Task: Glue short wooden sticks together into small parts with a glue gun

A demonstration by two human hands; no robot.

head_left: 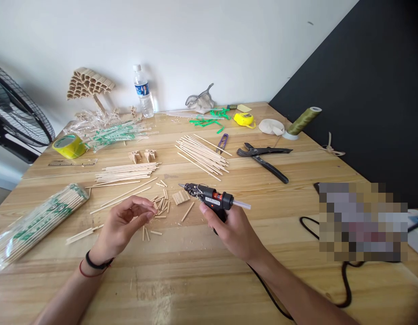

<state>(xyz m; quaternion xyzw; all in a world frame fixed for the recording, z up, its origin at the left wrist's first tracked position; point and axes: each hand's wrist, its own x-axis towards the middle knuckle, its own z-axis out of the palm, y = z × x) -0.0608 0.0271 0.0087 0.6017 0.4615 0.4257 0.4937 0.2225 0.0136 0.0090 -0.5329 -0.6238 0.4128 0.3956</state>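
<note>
My right hand grips a black hot glue gun, its nozzle pointing left and a clear glue stick poking out of the back. Over the short cut sticks, my left hand is closed with thumb and fingertips pinched together. Whatever is between those fingertips is too small to make out. Just below the nozzle lies a small flat panel of short sticks side by side. One loose short stick rests to the right of the pile.
Longer sticks and another stick bundle lie behind my hands. Pliers, purple snips and a yellow tape measure sit further back. A bagged stick pack is at left; the black cord runs along the right.
</note>
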